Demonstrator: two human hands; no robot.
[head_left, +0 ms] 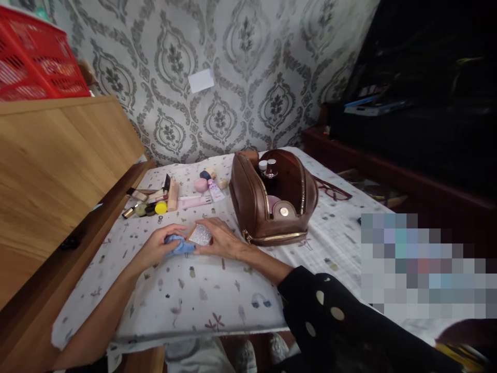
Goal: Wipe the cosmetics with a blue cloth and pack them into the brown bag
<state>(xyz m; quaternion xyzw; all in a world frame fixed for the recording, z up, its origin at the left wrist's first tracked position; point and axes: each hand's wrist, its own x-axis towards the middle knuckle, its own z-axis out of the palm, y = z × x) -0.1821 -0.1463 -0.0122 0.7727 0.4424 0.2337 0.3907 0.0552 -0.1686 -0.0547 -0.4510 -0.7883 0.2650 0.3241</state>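
My left hand (161,246) is closed around a crumpled blue cloth (182,245) over the patterned sheet. My right hand (223,239) grips a small silver glittery item (201,235) with a gold-coloured edge; its exact kind I cannot make out. Cloth and glittery item meet between the two hands. Behind my right hand stands a brown cosmetic bag (248,207), unzipped and gaping. Inside it a dark bottle with a shiny cap (271,168) and a white-capped container (263,165) show. The bag's lower interior is hidden.
Several cosmetics lie beyond my left hand, among them a yellow-lidded jar (160,207), a beige tube (173,196) and a pink round container (201,185). Glasses (336,193) rest right of the bag. A wooden panel (66,155) borders the left side, with a red basket (42,57) on top.
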